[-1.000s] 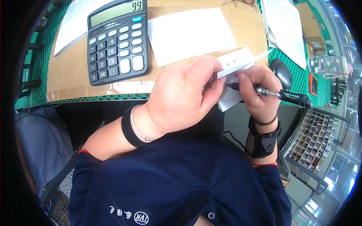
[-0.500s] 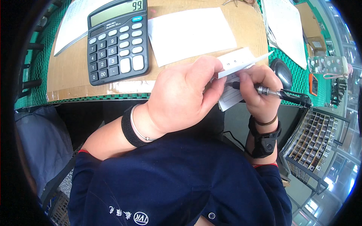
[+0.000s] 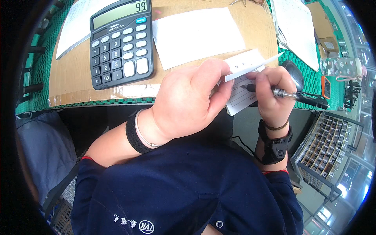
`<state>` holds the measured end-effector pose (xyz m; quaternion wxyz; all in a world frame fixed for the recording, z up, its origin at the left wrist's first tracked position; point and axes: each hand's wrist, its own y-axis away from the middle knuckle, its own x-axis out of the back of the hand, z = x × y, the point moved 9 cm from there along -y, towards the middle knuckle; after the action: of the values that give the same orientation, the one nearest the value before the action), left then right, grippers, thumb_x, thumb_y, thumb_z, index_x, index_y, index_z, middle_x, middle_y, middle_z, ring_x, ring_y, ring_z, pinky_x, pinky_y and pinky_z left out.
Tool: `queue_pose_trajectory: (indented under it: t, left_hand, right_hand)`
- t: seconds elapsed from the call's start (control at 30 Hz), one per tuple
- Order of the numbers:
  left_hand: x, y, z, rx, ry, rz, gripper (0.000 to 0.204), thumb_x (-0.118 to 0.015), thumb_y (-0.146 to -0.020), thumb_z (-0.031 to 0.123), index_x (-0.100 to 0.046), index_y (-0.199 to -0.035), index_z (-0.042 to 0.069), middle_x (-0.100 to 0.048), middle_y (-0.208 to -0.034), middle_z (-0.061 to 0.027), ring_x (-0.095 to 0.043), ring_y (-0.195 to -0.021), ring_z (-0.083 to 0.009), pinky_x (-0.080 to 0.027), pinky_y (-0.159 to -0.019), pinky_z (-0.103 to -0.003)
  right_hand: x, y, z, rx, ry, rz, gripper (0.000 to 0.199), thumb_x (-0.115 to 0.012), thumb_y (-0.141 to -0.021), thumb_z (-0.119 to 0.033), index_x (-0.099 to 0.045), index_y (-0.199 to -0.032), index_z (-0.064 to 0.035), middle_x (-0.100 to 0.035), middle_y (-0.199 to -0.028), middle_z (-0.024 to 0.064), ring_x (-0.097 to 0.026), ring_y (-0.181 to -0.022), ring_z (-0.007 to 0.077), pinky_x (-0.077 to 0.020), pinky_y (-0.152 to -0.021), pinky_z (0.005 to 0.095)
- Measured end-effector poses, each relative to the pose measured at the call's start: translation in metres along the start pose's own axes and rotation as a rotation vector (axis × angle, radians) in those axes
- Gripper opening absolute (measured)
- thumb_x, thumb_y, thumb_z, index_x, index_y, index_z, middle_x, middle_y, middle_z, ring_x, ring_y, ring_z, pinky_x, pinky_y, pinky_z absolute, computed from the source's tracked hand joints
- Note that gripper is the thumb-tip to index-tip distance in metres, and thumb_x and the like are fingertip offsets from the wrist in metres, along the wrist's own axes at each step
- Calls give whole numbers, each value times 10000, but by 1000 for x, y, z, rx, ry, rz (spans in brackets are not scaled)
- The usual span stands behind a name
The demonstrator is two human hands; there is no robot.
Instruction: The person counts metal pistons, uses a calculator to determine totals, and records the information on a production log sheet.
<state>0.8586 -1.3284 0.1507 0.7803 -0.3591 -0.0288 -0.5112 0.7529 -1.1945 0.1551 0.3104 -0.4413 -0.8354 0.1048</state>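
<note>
The pen (image 3: 291, 95) lies nearly level in the head view, its long axis running left to right with a slight drop toward the right; the tip points left, onto a small stack of white paper slips (image 3: 243, 84), and the dark barrel end sticks out to the right past the fingers. It sits in front of the chest, just below the near edge of the cardboard sheet (image 3: 74, 78) that covers the green table mat (image 3: 313, 78).

The middle of the pen is hidden inside the right hand (image 3: 274, 98), so only the silver collar and black end show. The lower part of the slips is covered by the left hand (image 3: 188, 102), and the printing on them is too small to make out. A dark rounded object (image 3: 294, 73) behind the right hand is mostly hidden.

The left hand is curled knuckles-up, thumb and forefinger pinching the top slip and lifting its edge. The right hand is closed around the pen in a writing grip, wrist bent, a watch (image 3: 276, 147) on it. On the cardboard stand a calculator (image 3: 119, 45) and a blank white sheet (image 3: 196, 35).
</note>
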Motion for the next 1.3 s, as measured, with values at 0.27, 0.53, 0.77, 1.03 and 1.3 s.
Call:
queue_pose_trajectory:
  t: [0.27,0.53,0.77,1.03,1.3]
  left_hand:
    - [0,-1,1,-7,-12,-2,203,-687,-904,9,-553,-1056,2,-660,-781,-95,-677,-647,-161,-522,-567,-270]
    - [0,0,0,-10,-2,7,203,-687,-898,-6,-551,-1048,0,-665,-783,-101,-683,-652,-166,-527,-568,-275]
    - [0,0,0,7,12,-2,210,-684,-897,-14,-543,-1051,1,-667,-773,-103,-680,-631,-167,-524,-556,-274]
    - [0,0,0,-25,-20,5,210,-692,-886,-17,-551,-1041,-5,-673,-816,-125,-696,-671,-190,-532,-581,-281]
    - [2,0,4,-49,-38,16,189,-697,-883,-16,-568,-1022,-18,-695,-843,-134,-700,-684,-191,-540,-611,-278]
  right_hand:
    - [3,0,3,-74,16,3,237,-682,-877,2,-535,-692,-24,-639,-686,63,-581,-602,113,-461,-565,259]
    - [6,-2,1,-56,-41,37,223,-656,-885,21,-543,-696,-13,-652,-703,86,-627,-647,134,-488,-600,269]
    - [3,-2,-1,-63,11,1,241,-655,-891,14,-536,-684,-16,-653,-702,84,-627,-653,130,-487,-601,271]
    - [31,-4,23,-148,-120,142,260,-614,-919,37,-492,-705,-46,-633,-739,42,-665,-707,118,-466,-636,240]
    - [30,-4,27,-100,-159,60,283,-634,-940,6,-485,-705,-45,-587,-732,10,-695,-801,126,-486,-698,236]
